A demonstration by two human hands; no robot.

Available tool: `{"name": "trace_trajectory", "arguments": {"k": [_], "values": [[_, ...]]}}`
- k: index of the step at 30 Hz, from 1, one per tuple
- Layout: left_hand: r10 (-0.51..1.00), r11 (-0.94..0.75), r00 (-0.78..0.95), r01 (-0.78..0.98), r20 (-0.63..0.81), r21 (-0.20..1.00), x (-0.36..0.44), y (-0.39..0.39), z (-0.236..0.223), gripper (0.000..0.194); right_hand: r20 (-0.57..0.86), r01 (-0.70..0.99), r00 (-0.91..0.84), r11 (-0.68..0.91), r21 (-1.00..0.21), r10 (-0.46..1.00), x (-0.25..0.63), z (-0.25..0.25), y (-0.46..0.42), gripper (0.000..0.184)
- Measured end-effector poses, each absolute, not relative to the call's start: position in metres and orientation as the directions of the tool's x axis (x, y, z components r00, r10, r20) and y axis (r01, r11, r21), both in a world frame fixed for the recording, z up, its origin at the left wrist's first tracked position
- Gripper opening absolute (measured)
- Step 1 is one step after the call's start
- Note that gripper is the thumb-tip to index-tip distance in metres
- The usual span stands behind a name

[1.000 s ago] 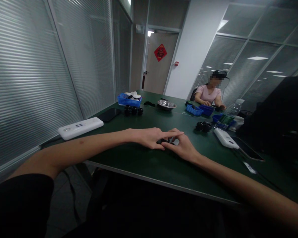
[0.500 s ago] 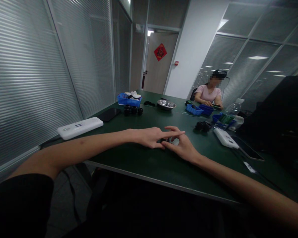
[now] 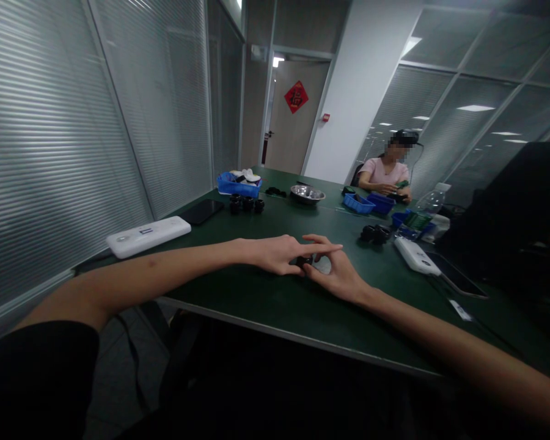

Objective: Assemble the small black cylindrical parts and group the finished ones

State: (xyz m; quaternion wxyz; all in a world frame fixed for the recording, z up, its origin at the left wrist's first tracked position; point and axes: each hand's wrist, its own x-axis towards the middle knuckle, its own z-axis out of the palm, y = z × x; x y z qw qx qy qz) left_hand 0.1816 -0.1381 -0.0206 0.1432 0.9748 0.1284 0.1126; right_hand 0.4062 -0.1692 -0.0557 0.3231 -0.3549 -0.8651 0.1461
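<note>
Green tabletop (image 3: 256, 296) is under your L hand (image 3: 277, 253) & R hand (image 3: 341, 273), both pinching a black part (image 3: 304, 261) btwn, prob to steady it.

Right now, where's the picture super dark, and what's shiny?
Head view: nearly black below the green table; head view: bright glints in the metal bowl; head view: the black piece between left hand and right hand is too dim to make out.

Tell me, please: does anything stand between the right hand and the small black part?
Nothing visible does. The thumb of the right hand appears to touch the small black part. A finger of the left hand passes above it in the picture, clear of that thumb.
</note>
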Motion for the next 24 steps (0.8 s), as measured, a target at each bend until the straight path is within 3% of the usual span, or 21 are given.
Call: {"name": "trace_trajectory", "arguments": {"k": [5,11,16,21,24], "values": [[0.284,-0.927,0.942,0.223,0.178,0.300,0.1820,-0.1369,-0.0224,0.084,0.480,0.562,-0.500,0.692,-0.454,0.721,0.4062,-0.0567,-0.1690,0.064],[0.278,-0.926,0.940,0.209,0.195,0.313,0.1816,-0.1402,-0.0206,0.086,0.476,0.505,-0.557,0.732,-0.456,0.681,0.4058,-0.0570,-0.1693,0.053],[0.286,-0.934,0.936,0.226,0.203,0.276,0.1816,-0.1401,-0.0210,0.082,0.476,0.552,-0.515,0.701,-0.451,0.713,0.4051,-0.0552,-0.1702,0.059],[0.266,-0.933,0.941,0.197,0.209,0.302,0.1820,-0.1394,-0.0218,0.084,0.467,0.516,-0.560,0.730,-0.449,0.684,0.4061,-0.0552,-0.1702,0.049],[0.264,-0.937,0.940,0.197,0.215,0.288,0.1819,-0.1393,-0.0221,0.084,0.480,0.530,-0.543,0.725,-0.439,0.688,0.4056,-0.0546,-0.1702,0.056]]}}
